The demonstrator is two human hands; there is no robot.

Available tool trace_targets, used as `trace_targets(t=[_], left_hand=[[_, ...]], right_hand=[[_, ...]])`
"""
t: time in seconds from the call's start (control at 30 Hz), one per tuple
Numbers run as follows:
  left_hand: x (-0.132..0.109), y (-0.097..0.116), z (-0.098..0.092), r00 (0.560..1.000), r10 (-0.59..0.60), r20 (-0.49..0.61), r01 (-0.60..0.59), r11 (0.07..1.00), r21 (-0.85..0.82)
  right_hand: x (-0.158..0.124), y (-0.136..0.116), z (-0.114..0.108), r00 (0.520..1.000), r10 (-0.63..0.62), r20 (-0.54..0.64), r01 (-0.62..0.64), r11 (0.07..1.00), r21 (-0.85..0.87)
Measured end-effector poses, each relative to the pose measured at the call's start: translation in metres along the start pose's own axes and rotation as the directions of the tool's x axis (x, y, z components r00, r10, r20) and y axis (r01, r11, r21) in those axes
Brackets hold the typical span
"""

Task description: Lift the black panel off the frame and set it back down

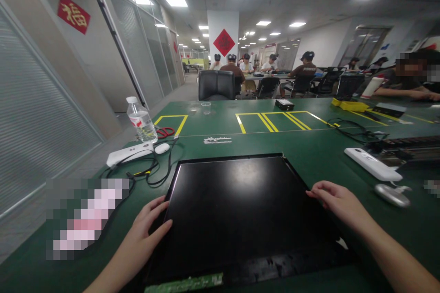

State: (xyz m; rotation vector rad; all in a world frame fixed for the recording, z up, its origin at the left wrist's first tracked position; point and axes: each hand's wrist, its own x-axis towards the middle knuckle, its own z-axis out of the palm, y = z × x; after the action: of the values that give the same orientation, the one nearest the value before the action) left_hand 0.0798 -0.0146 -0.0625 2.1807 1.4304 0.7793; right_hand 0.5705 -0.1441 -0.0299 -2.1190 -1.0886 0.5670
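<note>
A black LCD panel [237,210] in a thin dark frame lies on the green table in front of me, its glossy face up. Along its near left edge shows a green circuit board [189,281]. My left hand [149,224] grips the panel's left edge, with the thumb over the face and the fingers along the frame. At the opposite side, my right hand [328,197] pinches the right edge of the frame between thumb and fingers. A small silvery patch is visible near the panel's lower right corner.
To the left are a water bottle [140,121], red-handled scissors [166,132], a white power bank [130,153] and black cables [153,171]. A white device [373,165] and a silver mouse [392,195] lie right. Farther back, a plastic cup [206,108] stands; several people sit beyond.
</note>
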Motion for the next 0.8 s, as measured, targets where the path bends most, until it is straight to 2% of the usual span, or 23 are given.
trace_targets(t=[0.4,0.67,0.8], left_hand=[[-0.005,-0.002,0.004,0.998,0.060,-0.008,-0.059,0.994,0.094],[-0.009,-0.004,0.003,0.994,0.096,0.043,-0.101,0.987,0.123],[-0.016,0.001,-0.010,0.972,0.200,0.122,-0.218,0.962,0.163]], right_hand=[[-0.002,0.000,0.001,1.000,-0.024,-0.016,0.024,0.999,-0.046],[-0.006,-0.005,0.002,0.996,-0.082,-0.039,0.074,0.982,-0.175],[-0.006,-0.004,0.002,0.998,-0.067,-0.002,0.065,0.983,-0.172]])
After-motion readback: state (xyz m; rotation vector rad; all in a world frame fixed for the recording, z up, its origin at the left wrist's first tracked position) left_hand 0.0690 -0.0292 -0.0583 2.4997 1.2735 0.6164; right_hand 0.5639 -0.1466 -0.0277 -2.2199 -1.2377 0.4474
